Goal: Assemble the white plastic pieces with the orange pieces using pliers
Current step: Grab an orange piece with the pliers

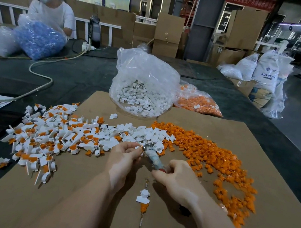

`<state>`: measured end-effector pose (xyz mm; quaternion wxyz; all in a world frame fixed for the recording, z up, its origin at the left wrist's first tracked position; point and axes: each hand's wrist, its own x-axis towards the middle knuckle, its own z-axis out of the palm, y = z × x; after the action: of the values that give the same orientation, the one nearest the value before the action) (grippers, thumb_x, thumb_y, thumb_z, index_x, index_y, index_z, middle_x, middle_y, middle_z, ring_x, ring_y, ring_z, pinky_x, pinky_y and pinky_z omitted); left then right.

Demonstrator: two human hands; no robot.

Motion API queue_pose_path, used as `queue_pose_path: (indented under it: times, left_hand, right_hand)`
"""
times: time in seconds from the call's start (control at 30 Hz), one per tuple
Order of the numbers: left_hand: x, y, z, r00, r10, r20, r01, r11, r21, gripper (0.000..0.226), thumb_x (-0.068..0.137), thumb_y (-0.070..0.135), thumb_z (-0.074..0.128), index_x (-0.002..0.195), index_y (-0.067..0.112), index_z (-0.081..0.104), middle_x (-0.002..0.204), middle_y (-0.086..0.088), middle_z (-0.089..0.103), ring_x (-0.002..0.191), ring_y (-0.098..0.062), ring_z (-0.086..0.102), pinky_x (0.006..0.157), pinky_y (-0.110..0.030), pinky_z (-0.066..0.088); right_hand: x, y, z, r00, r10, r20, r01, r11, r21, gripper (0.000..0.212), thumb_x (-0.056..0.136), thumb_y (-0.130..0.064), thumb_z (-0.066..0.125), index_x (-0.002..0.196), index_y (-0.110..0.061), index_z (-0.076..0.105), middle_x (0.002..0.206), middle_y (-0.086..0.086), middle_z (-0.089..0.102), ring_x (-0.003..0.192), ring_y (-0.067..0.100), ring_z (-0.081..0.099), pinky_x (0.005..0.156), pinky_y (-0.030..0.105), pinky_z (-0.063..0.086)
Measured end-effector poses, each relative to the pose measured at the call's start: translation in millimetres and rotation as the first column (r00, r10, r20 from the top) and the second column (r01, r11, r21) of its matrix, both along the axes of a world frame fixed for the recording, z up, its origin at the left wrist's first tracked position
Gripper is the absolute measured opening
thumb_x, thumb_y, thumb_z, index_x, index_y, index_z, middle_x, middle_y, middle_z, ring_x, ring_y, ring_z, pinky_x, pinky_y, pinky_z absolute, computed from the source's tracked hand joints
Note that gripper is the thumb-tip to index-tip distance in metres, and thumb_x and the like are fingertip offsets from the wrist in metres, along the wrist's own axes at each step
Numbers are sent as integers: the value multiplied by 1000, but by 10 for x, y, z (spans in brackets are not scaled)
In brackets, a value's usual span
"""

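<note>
Head camera looks forward and down (close) over the cardboard sheet (197, 226).

White plastic pieces (139, 131), orange pieces (208, 151), brown cardboard sheet (251, 186), blue parts in clear bag (38, 40), dark grey table (73, 76)

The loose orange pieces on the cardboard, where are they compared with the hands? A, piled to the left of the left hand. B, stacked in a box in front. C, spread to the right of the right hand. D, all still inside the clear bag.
C: the loose orange pieces spread over the cardboard to the right of the right hand, which grips the pliers.
</note>
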<state>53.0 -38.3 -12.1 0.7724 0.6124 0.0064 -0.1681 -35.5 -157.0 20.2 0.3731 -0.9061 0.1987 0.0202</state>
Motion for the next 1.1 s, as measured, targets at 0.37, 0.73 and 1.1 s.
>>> queue_pose_path:
  times: [0.37, 0.73, 1.1]
  left_hand:
    - [-53, 27, -87, 886, -223, 407, 25, 899, 437, 25, 95, 15, 52, 111, 26, 67, 103, 19, 59, 99, 5, 53, 74, 6, 34]
    - [-26, 22, -131, 881, -211, 425, -33, 866, 498, 9, 91, 20, 57, 95, 21, 65, 84, 5, 64, 79, -2, 55, 61, 1, 36]
    - [-51, 39, -122, 846, -275, 456, -4, 854, 521, 10, 87, 18, 63, 94, 17, 70, 79, 8, 66, 71, 1, 57, 62, -2, 39]
  right_hand:
    - [-86, -554, -238, 960, -220, 172, 277, 662, -697, 49, 82, -61, 54, 106, -19, 48, 110, -1, 55, 106, 17, 48, 85, 26, 41]
    - [-63, -468, -304, 962, -134, 237, 269, 601, -752, 51, 85, -56, 53, 122, -20, 51, 123, 2, 51, 114, 20, 44, 97, 35, 34]
    - [130, 15, -310, 849, 275, 452, -52, 894, -446, 15, 85, -18, 66, 98, -14, 71, 95, 1, 66, 96, 19, 55, 82, 31, 44]
